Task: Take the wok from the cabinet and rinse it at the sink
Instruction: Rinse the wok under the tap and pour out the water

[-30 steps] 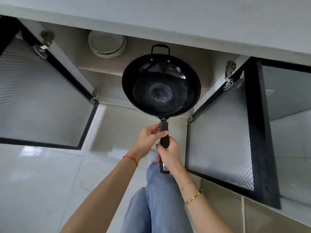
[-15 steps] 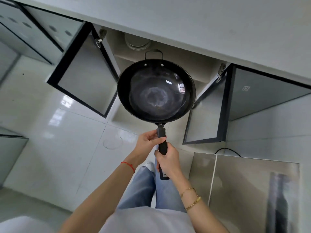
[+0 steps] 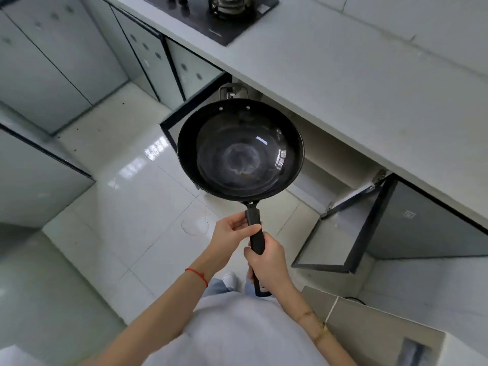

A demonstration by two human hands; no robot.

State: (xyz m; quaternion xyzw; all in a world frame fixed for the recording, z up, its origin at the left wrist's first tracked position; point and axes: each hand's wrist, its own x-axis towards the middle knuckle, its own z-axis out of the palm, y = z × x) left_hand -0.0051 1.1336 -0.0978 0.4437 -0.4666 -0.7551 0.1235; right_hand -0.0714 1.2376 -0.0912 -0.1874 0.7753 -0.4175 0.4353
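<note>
I can read no text anywhere. There is a small pale mark on the grey cabinet front (image 3: 409,214) at the right of the frame and faint print on the hob (image 3: 215,33) edge at top, both too blurred.

My two hands carry the round black steel wok (image 3: 240,151) over open white tiled floor (image 3: 137,196); the pale grey stone countertop (image 3: 356,83) overhangs its far rim; black-framed glass cabinet doors (image 3: 340,239) jut open on either side, narrowing my path.

Red string bracelet (image 3: 196,273) left wrist; gold bracelets (image 3: 318,329) right (two, apparently); grey top (image 3: 237,331), jeans (image 3: 215,286).
</note>
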